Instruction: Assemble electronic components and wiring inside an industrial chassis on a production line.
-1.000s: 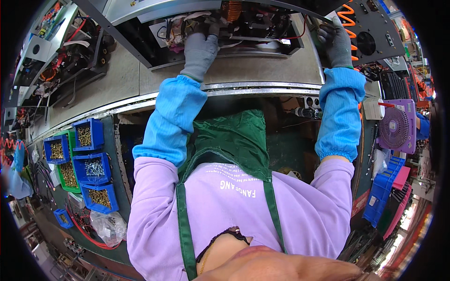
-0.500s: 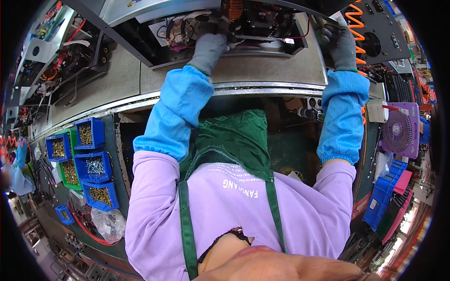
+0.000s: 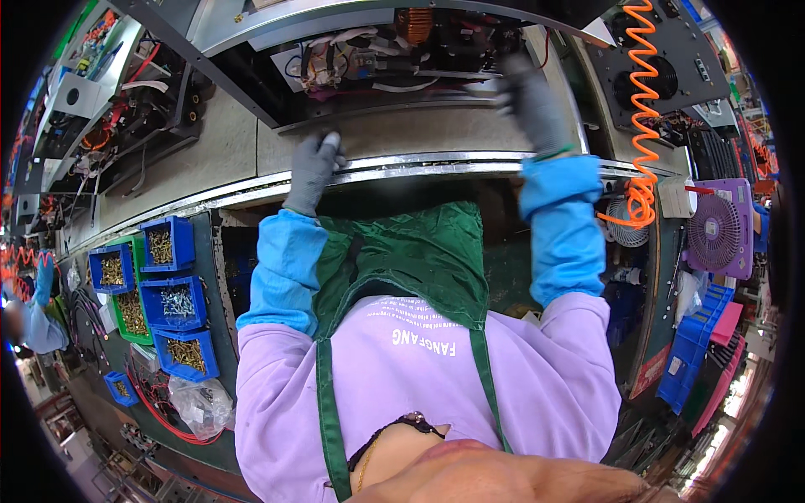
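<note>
My left hand (image 3: 315, 168), in a grey glove with pale fingertips, hovers over the bench's metal edge (image 3: 377, 170), in front of the open metal cabinet (image 3: 402, 111). Its fingers are loosely bent and slightly apart, with nothing seen in them. Nearer the cabinet's right end is my right hand (image 3: 533, 105), also in a grey glove and smeared by motion; whether it holds anything cannot be made out. Inside the cabinet lie bundled wires (image 3: 340, 60), a copper coil (image 3: 414, 25) and dark electrical parts.
An orange spiral hose (image 3: 641, 109) hangs at the right beside a dark panel with a round fan (image 3: 652, 80). Blue bins (image 3: 172, 303) of screws and a clear plastic bag (image 3: 199, 404) are on the left. A purple fan (image 3: 714, 230) stands at the right.
My left hand has come out of the cabinet, back toward the bench edge. My right hand has moved left and away from the right-hand panel. The orange hose's lower end now shows, looped.
</note>
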Motion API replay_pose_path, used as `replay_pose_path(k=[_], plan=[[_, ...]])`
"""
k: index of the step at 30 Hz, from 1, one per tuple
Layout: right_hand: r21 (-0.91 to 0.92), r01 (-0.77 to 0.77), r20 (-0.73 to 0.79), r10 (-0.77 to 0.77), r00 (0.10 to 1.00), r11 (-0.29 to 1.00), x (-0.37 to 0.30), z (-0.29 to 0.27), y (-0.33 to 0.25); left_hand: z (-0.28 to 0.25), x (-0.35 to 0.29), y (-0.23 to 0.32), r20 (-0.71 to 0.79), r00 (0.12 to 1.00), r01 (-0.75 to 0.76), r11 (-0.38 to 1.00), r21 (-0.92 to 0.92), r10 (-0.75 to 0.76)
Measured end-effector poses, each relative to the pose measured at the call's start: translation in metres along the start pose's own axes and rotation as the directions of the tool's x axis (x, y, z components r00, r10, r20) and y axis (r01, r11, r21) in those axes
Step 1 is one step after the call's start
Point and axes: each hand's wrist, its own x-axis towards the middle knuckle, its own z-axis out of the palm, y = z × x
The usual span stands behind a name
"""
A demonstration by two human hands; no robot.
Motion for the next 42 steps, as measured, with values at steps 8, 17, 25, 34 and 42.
replay_pose_path(k=[8,17,25,34,42], plan=[[0.431,-0.201,0.094,0.178,0.98,0.88,0.04,0.111,0.047,0.012,-0.003,-0.021,-0.023,0.999,-0.048,0.998,0.047,0.049],[0.529,0.037,-0.05,-0.012,0.999,0.848,0.051,0.144,0.073,0.011,0.004,-0.03,-0.026,0.989,-0.14,0.98,0.142,0.145],[0.519,0.012,-0.139,0.07,0.988,0.855,0.042,0.159,0.05,0.009,-0.001,-0.033,-0.026,0.978,-0.195,0.952,0.236,0.206],[-0.868,0.012,0.127,0.199,0.972,0.496,-0.007,0.128,-0.029,0.009,0.008,-0.046,-0.049,0.975,-0.205,0.966,0.159,0.215],[-0.844,0.473,0.414,-0.869,0.272,-0.254,-0.01,0.033,-0.2,0.002,0.008,-0.043,0.054,0.962,-0.271,0.899,0.343,0.269]])
